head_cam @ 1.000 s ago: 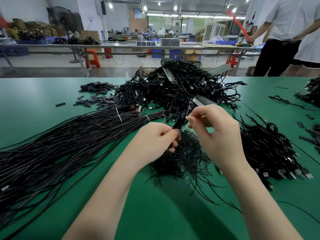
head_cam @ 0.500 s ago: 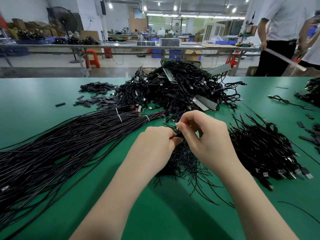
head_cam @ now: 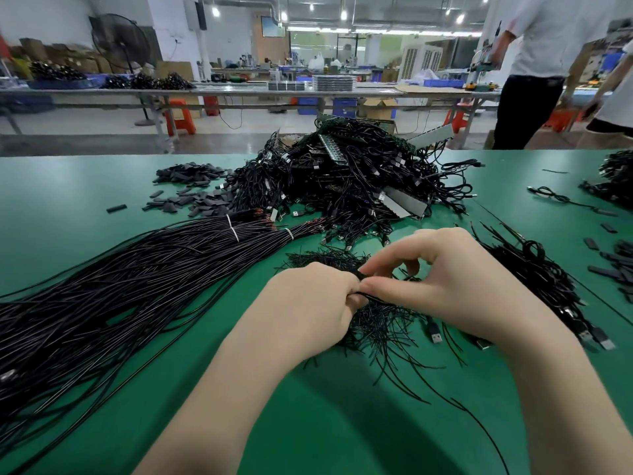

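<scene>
My left hand [head_cam: 308,306] and my right hand [head_cam: 455,286] meet over a small heap of thin black twist ties [head_cam: 380,323] on the green table [head_cam: 342,423]. The left hand grips a coiled black cable, mostly hidden inside its curled fingers. My right thumb and forefinger pinch a black tie against that coil at the spot where the hands touch. A USB plug [head_cam: 434,332] lies on the table just below my right hand.
A long bundle of black cables [head_cam: 120,286] with white ties stretches away to the left. A big tangled pile of USB cables [head_cam: 352,180] sits behind, flat black sleeves [head_cam: 191,197] to its left, tied cables [head_cam: 537,279] at the right. People stand at far right.
Both hands have dropped lower toward the heap of ties and closed together. The right hand has come down from its raised position onto the left hand's coil.
</scene>
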Tool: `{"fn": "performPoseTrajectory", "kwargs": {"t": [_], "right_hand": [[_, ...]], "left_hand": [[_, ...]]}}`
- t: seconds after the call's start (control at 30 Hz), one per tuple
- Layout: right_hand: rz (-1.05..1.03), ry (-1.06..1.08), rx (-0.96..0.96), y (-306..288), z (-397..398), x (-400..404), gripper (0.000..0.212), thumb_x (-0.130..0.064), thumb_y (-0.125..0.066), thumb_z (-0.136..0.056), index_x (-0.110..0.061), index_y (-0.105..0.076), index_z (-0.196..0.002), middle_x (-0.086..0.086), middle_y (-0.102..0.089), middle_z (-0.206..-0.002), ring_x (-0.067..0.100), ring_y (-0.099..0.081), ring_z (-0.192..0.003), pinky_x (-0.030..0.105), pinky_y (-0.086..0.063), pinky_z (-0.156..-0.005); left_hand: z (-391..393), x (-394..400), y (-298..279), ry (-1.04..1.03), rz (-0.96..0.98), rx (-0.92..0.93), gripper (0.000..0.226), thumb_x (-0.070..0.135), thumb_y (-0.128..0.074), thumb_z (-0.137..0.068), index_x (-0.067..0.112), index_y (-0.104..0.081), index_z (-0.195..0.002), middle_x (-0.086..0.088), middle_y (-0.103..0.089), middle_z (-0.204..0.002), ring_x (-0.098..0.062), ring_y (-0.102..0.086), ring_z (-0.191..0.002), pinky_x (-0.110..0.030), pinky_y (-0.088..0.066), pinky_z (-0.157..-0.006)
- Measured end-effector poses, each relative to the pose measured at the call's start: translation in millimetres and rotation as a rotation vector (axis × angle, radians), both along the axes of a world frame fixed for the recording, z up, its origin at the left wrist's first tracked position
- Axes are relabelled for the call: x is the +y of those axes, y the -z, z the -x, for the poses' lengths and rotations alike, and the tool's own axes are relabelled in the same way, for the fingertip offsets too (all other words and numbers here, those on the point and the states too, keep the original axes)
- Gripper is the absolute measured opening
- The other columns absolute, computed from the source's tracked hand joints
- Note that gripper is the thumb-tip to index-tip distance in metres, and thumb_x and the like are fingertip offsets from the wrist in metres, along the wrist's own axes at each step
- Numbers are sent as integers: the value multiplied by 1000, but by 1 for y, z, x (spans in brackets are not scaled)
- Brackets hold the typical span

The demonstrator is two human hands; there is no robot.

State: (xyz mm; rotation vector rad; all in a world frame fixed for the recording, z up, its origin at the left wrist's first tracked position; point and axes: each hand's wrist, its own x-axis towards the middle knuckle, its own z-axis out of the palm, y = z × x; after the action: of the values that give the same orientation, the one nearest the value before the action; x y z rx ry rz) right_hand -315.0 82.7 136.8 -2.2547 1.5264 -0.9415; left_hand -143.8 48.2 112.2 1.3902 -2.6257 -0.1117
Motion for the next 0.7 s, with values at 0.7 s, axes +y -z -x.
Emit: {"fn": "performPoseTrajectory", "kwargs": {"t": [0.7], "right_hand": [[71,-145,-852,35,-20,-28,14,-18,-65,-87,-12,-59,-77,2,-66,-71,16,-56,-63,30,-46,-61]], "left_hand": [[-11,-7,-11,223,-1135,1440,21,29,-58,-85,18,-74,-75,2,-59,-69,-8,-57,-61,-27,-57,-74]]}}
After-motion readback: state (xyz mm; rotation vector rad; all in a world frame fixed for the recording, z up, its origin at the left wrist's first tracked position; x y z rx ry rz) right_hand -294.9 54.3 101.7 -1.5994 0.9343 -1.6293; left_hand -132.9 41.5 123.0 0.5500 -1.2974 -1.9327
